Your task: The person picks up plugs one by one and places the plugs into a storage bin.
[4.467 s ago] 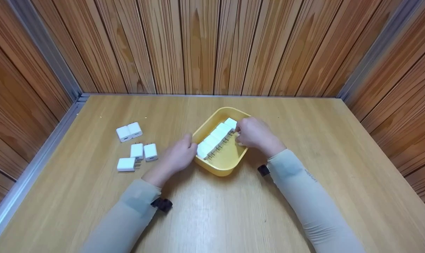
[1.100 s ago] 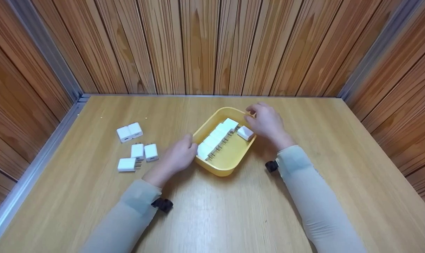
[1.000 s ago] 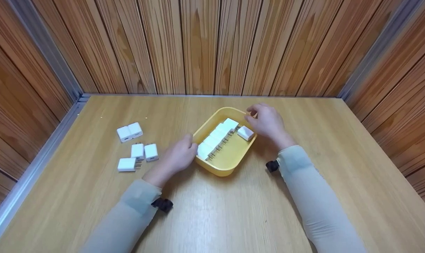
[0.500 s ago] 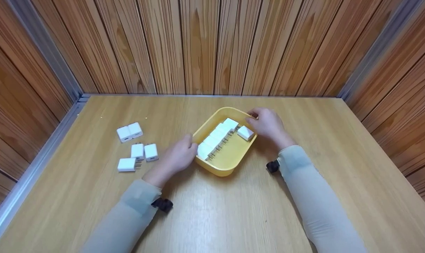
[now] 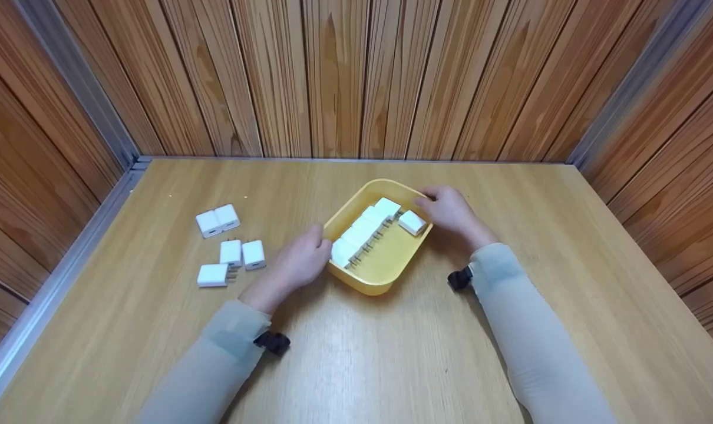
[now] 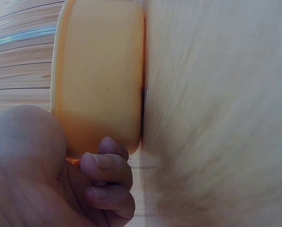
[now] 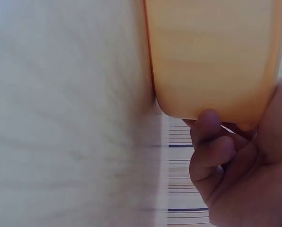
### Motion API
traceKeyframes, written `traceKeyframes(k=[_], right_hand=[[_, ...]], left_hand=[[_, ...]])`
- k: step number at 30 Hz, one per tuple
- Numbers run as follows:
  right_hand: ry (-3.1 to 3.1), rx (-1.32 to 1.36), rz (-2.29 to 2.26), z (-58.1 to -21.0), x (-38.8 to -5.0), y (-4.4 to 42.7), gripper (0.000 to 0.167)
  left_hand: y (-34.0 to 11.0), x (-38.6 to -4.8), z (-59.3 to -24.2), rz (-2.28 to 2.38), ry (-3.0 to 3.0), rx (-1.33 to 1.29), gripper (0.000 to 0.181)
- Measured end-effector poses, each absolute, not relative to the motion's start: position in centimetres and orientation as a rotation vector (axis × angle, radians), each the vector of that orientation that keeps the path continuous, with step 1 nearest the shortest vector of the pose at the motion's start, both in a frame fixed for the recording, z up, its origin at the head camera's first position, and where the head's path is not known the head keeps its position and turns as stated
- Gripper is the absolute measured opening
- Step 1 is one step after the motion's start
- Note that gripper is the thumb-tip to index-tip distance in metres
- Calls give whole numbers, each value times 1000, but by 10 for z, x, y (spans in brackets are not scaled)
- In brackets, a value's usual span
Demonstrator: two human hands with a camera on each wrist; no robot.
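A yellow plastic container (image 5: 386, 262) stands on the table in the head view. Along its left side runs a row of white charger plugs (image 5: 356, 234), prongs pointing right. One lone charger plug (image 5: 412, 222) lies by the right wall. My left hand (image 5: 300, 256) grips the container's left corner, its thumb at the rim and fingers curled below, as the left wrist view shows. At the opposite corner my right hand (image 5: 451, 212) holds the rim; in the right wrist view its curled fingers (image 7: 212, 153) touch the outer wall.
Left of the container, two charger plugs (image 5: 217, 221) lie side by side. Closer to me are three more: an upright pair (image 5: 242, 255) and one turned sideways (image 5: 213, 275). Wood-panelled walls (image 5: 333, 76) border the table at the back and sides.
My right hand has let go of the lone charger plug inside the container, drawn back to the right corner and closed on the rim. My left hand has stayed put.
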State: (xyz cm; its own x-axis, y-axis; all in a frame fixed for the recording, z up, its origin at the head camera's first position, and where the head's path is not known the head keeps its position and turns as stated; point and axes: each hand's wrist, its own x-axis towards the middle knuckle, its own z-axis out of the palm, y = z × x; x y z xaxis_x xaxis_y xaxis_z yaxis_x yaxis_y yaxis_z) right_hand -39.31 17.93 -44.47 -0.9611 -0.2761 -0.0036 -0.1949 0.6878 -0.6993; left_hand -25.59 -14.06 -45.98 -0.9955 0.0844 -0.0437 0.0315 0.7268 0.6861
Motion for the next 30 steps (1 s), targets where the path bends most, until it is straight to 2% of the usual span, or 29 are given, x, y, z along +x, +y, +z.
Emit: traceKeyframes(k=[18, 23, 30], right_hand=[[2736, -421, -1183, -447, -392, 180, 43], [2721, -418, -1183, -446, -392, 181, 42], [2698, -373, -1173, -445, -393, 180, 46]], left_hand=[[-144, -256, -455, 1125, 2801, 123, 31], [-146, -256, -451, 1140, 2770, 87, 43], [-161, -259, -441, 1168, 2774, 18, 72]])
